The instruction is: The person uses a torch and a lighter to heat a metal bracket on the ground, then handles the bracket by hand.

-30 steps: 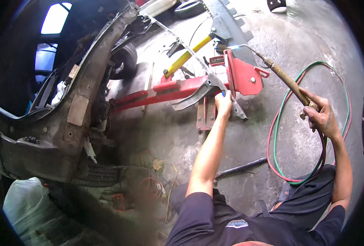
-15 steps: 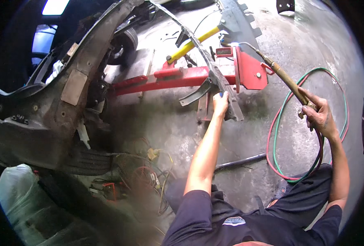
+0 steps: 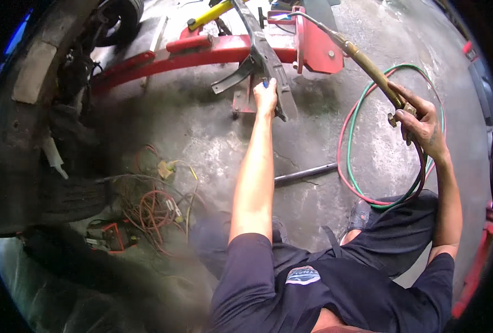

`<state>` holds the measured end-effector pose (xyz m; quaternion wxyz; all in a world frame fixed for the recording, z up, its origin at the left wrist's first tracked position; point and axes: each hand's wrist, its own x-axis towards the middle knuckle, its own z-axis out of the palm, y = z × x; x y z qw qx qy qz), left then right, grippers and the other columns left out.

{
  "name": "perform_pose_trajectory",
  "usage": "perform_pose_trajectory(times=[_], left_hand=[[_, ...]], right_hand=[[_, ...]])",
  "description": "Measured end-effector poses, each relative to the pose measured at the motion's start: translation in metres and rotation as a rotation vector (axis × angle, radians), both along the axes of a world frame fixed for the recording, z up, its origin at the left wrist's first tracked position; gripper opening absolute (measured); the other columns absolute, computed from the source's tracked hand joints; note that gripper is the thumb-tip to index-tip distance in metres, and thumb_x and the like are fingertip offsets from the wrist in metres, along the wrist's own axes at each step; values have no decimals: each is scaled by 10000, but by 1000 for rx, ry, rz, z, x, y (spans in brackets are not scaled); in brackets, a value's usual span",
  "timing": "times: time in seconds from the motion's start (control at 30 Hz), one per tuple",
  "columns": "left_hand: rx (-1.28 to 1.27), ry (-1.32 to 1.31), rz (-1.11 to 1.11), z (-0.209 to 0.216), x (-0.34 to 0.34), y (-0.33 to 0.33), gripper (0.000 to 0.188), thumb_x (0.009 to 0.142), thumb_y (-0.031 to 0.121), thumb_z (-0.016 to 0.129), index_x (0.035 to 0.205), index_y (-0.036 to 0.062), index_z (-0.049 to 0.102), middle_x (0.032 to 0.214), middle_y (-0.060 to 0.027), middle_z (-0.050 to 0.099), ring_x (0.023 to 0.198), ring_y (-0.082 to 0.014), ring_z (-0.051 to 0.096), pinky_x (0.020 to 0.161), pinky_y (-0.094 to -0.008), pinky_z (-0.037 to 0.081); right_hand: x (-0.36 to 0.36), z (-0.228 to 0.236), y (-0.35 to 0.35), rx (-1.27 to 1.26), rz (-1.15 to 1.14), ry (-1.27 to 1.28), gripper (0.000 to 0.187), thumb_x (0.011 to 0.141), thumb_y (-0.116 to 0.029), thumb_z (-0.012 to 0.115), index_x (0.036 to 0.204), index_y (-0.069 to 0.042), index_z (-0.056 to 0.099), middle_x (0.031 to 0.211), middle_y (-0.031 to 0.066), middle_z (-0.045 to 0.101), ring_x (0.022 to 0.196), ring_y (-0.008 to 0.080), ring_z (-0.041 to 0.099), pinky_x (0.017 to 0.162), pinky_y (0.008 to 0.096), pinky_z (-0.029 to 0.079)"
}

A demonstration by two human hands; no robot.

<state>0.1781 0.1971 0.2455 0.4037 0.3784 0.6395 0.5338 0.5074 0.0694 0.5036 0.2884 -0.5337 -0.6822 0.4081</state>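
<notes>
My right hand (image 3: pixel 418 119) grips the brass handle of a gas torch (image 3: pixel 368 64), whose thin neck reaches up toward the red metal frame (image 3: pixel 313 47). Red and green hoses (image 3: pixel 350 139) loop from the torch down over the concrete floor. My left hand (image 3: pixel 266 94) is closed around a small blue-tipped tool and rests against a long grey metal bar (image 3: pixel 268 55) that lies across the red frame. Both arms stretch forward from my dark shirt at the lower edge.
A stripped car body (image 3: pixel 30 111) fills the left side, with a tyre (image 3: pixel 119 16) at the top. Tangled orange wires (image 3: pixel 152 205) lie on the floor beside it. A dark steel rod (image 3: pixel 304 173) lies between my arms. A yellow jack handle (image 3: pixel 213 14) sits at the top.
The view has tilted down and closer, so the red frame now sits near the top edge. Both hands keep their hold; the torch stays pointed at the frame.
</notes>
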Motion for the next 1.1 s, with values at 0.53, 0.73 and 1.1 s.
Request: perform_pose_trajectory(times=[0.53,0.73,1.1], left_hand=[[157,-257,-360,-16,-19,8,268,978,234,665,1084,-9,628,928,-23,660,805,-119,591,748,-294,497],[143,-341,-316,34,-21,3,234,947,190,687,1073,10,607,942,-22,634,828,-122,573,742,-303,496],[118,-212,-258,12,-40,-6,330,937,256,693,1116,-12,621,929,-23,637,826,-132,566,754,-315,483]], right_hand=[[-26,12,-17,-80,-123,-131,535,913,-197,686,1428,-97,578,760,31,649,516,55,541,451,227,434],[-12,19,-17,-27,-149,-129,527,912,-201,671,1421,-95,585,769,41,656,522,55,543,449,228,430],[-33,14,-11,-56,-106,-76,552,909,-198,681,1432,-67,564,766,35,659,505,64,547,432,237,435]])
